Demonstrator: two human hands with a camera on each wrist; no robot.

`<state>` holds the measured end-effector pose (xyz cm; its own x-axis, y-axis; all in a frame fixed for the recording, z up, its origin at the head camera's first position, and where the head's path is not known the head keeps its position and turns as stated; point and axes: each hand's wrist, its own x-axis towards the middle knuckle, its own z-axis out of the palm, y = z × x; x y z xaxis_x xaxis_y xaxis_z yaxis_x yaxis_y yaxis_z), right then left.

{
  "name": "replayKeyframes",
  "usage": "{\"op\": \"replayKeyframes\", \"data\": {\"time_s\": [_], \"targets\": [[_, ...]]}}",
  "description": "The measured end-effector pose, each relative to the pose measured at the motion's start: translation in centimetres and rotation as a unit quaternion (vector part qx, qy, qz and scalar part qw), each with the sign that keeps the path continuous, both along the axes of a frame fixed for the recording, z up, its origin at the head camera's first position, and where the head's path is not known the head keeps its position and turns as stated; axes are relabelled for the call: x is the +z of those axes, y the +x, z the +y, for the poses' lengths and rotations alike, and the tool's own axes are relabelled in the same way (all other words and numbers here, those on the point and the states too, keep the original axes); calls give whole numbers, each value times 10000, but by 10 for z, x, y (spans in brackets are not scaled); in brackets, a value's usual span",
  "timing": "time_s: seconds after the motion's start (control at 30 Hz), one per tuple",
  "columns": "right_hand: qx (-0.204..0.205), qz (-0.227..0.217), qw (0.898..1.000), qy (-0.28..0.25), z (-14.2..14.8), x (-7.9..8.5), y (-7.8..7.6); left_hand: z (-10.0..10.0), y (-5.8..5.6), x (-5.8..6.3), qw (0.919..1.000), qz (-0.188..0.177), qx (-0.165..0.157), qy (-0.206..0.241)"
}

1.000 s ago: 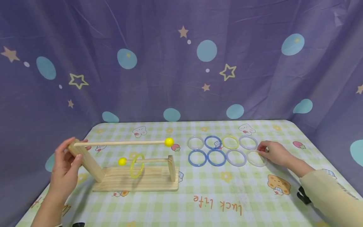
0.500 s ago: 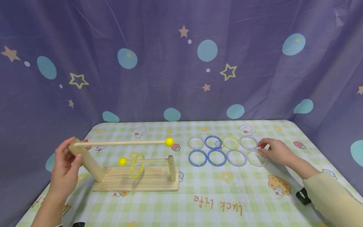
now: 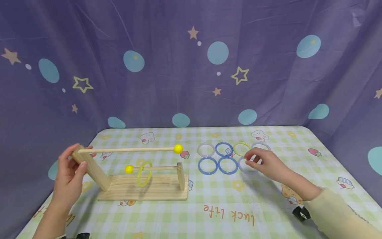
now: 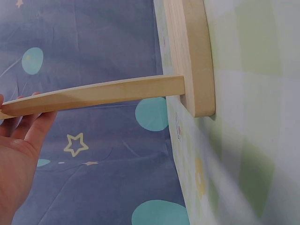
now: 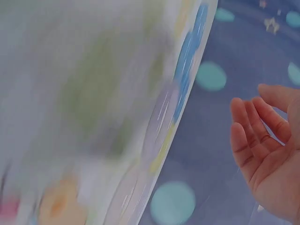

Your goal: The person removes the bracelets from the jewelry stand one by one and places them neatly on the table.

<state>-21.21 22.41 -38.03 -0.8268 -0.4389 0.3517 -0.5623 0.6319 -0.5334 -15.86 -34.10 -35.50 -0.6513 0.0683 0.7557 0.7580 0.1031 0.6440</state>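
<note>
My left hand (image 3: 70,169) grips the top of the tall post (image 3: 94,169) of a wooden stand (image 3: 146,196), thumb on the near side and fingers behind. A yellow ring (image 3: 139,177) hangs on the lower rod (image 3: 164,168). The upper rod (image 3: 128,150), tipped with a yellow ball (image 3: 178,148), is bare. My right hand (image 3: 267,162) hovers over the right end of two rows of rings. It partly covers a lavender ring (image 3: 239,163) and hides the clear ring beside it. In the right wrist view its bent fingers and thumb are apart, holding nothing.
Blue rings (image 3: 208,173), a yellow ring (image 3: 234,150) and pale rings (image 3: 197,151) lie flat on the checked tablecloth (image 3: 221,199). A purple patterned curtain (image 3: 191,93) encloses the back and sides. The stand occupies the left part of the table.
My right hand has moved left from beside the rightmost rings to above them, without a ring. My left hand and the stand have stayed in place.
</note>
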Motion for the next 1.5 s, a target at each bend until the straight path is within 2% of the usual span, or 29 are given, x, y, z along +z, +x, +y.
{"op": "replayKeyframes", "data": {"time_s": [0.17,0.3,0.4,0.53,0.67,1.0,1.1,1.3,1.5], "targets": [[496,30,9978,-447,-31,-1,9,0,0,0,10000,-15,28,-26],[790,-32,9943,-720,-55,-4,16,1,3,1,9992,-161,311,-168],[980,-299,9897,-997,-71,-8,20,0,2,0,9993,-154,288,-188],[1115,-908,9796,-1405,-91,-11,26,-2,0,-1,10000,-16,-11,-73],[1321,-1305,9698,-1584,-107,-13,31,-1,0,-1,10000,7,-71,-15],[1982,-1712,9505,-1673,-142,-13,42,0,-1,0,9999,72,-69,-28],[2007,-1701,9504,-1660,-153,-11,43,0,-1,0,10000,57,-53,-3],[1674,-1582,9556,-1836,-165,-8,44,1,1,0,10000,-39,43,-15],[2076,-1284,9507,-1911,-174,-11,46,1,2,1,9997,-76,207,-118]]}}
